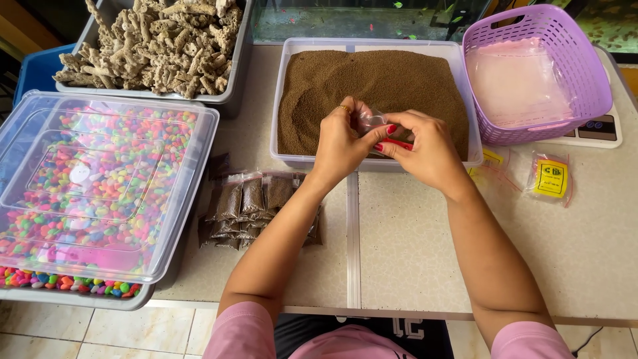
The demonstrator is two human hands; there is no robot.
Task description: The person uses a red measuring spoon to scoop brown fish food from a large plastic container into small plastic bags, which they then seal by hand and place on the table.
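Note:
My left hand (339,143) and my right hand (422,146) meet over the near edge of a clear tub of fine brown granules (372,80). Between their fingertips both pinch a small clear plastic bag (372,121) with a red strip at its mouth. A ring shows on my left hand. A pile of small filled bags of brown granules (256,209) lies on the table just left of my left forearm.
A lidded clear tub of coloured pebbles (100,193) stands at the left, a grey bin of pale coral pieces (156,46) behind it. A purple basket with clear bags (531,73) sits at the back right on a scale (595,129). Two yellow-labelled packets (548,176) lie nearby.

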